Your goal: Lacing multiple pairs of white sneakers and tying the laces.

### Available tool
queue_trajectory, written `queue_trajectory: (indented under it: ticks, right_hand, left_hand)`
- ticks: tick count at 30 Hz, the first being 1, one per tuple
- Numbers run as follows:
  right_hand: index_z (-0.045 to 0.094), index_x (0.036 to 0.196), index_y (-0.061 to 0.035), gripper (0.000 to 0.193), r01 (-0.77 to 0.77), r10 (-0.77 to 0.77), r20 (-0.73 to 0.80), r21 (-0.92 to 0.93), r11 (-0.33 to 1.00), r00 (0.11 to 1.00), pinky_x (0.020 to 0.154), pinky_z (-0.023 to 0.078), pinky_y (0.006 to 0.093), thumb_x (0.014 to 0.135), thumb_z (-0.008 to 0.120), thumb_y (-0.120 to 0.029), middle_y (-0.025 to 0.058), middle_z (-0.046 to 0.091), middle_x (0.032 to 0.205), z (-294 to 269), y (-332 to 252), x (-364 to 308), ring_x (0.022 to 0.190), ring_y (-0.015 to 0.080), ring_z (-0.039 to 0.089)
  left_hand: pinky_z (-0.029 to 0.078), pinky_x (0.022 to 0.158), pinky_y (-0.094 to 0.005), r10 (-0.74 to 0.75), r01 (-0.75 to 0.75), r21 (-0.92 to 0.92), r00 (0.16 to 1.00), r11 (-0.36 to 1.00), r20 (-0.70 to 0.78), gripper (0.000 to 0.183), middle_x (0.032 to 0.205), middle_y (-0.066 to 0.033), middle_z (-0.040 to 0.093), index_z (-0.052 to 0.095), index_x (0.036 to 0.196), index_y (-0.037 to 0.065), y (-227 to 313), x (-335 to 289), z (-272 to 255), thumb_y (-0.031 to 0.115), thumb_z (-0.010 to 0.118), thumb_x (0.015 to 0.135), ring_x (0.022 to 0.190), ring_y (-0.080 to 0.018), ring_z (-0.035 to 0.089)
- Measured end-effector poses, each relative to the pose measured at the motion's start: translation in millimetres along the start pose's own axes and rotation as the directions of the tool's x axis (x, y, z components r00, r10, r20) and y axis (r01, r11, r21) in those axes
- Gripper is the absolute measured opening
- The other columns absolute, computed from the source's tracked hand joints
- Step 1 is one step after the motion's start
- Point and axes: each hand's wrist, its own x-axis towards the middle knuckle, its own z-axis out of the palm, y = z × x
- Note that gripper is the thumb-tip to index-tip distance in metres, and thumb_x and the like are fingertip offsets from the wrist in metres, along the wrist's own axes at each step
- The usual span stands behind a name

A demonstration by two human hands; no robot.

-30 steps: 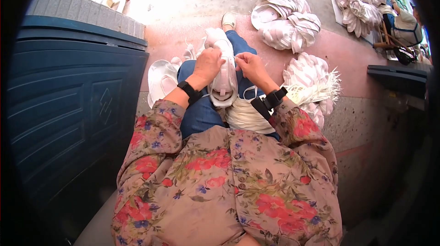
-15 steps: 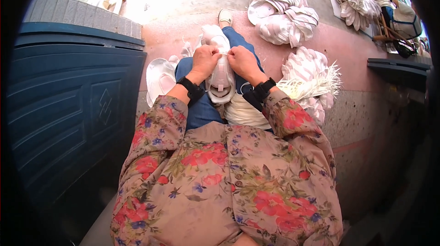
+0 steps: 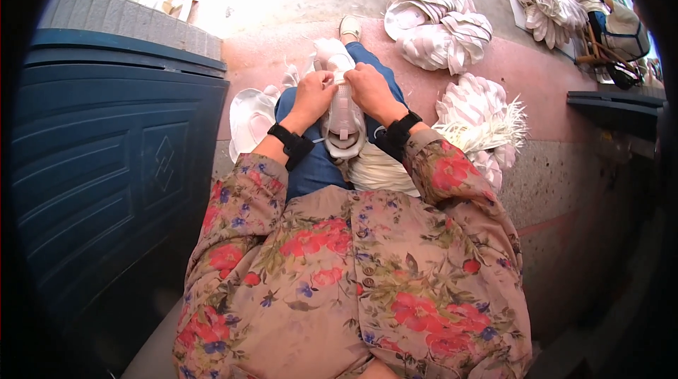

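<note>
A whitish-pink shoe upper [image 3: 344, 107] lies between my thighs, its round opening turned toward me. My left hand [image 3: 313, 99] pinches at its left edge; what sits between those fingertips is too small to make out. Across from it, my right hand [image 3: 372, 91] has its fingers closed on the upper's right edge, near the far end. Thin white lace ends stick out beside the upper, low on both sides. A thick bundle of white shoelaces [image 3: 381, 171] rests on my lap under my right forearm. More pale upper material [image 3: 332, 52] shows just beyond my hands.
A white shoe upper [image 3: 251, 121] lies left of my leg. Stacked uppers [image 3: 441, 22] sit on the floor ahead right, with another stack [image 3: 477, 121] topped by loose laces nearer me. A blue panelled door [image 3: 127, 132] stands at left. More uppers [image 3: 551, 5] are piled far right.
My left fingertips have drawn slightly left, off the middle of the upper. My right hand has shifted a little up and left along it.
</note>
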Motion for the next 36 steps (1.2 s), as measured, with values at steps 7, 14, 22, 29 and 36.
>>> queue_trajectory:
  ticks: [7,14,22,29,36]
  right_hand:
    - [0.052,0.091,-0.0023,0.018,-0.079,0.080,0.006,0.225,0.971,0.997,0.070,0.043,0.0421,0.073,0.050,-0.005,0.0193,0.057,0.079,9.2,-8.8,6.6,0.082,0.0354,0.054]
    - [0.051,0.097,-0.0012,0.031,-0.114,0.163,-0.135,0.317,0.942,0.977,0.068,0.044,0.0365,0.074,0.059,-0.018,0.0170,0.057,0.078,1.6,0.2,-3.6,0.076,0.0318,0.056]
    - [0.057,0.097,-0.0005,0.025,-0.393,0.301,0.253,0.632,0.668,0.919,0.048,0.039,0.0199,0.076,0.061,-0.013,-0.0007,0.055,0.066,-84.8,54.6,-87.9,0.055,0.0054,0.049]
    - [0.042,0.068,-0.0096,0.018,0.124,0.662,-0.110,0.992,0.025,0.742,0.054,0.037,0.0258,0.086,0.045,-0.008,-0.0033,0.030,0.055,-207.2,172.2,-185.4,0.047,0.0086,0.029]
    - [0.049,0.097,0.0032,0.014,0.789,0.790,-0.406,0.595,-0.153,0.460,0.060,0.043,0.0285,0.087,0.041,-0.003,0.0091,0.056,0.084,-333.1,181.9,-216.5,0.077,0.0155,0.054]
  left_hand:
    - [0.046,0.064,-0.0364,0.159,-0.162,0.158,0.987,0.974,0.030,0.015,0.078,-0.0166,0.059,0.059,0.083,0.001,9.1,-2.5,-0.3,0.013,0.056,0.075,0.074,-0.0304,0.058]
    - [0.045,0.060,-0.0404,0.441,-0.486,0.386,0.874,0.784,0.205,0.007,0.071,-0.0186,0.055,0.052,0.073,0.001,2.2,17.5,-14.0,0.006,0.047,0.073,0.070,-0.0340,0.055]
    - [0.040,0.038,-0.0282,-0.341,0.016,-0.420,0.612,0.907,-0.713,0.015,0.055,-0.0088,0.054,0.053,0.062,-0.001,-105.5,1.5,-273.0,0.001,0.046,0.075,0.048,-0.0186,0.055]
    - [0.046,0.056,-0.0347,-0.602,-0.170,-0.700,0.398,0.693,-0.692,0.013,0.076,-0.0128,0.054,0.054,0.076,-0.003,-217.6,-121.5,-496.7,0.001,0.043,0.079,0.068,-0.0217,0.055]
    - [0.031,0.043,-0.0234,-0.291,0.030,-0.384,0.708,0.923,-0.644,0.002,0.060,-0.0005,0.044,0.054,0.079,0.003,-207.3,-101.7,-446.2,0.005,0.053,0.081,0.049,-0.0088,0.039]
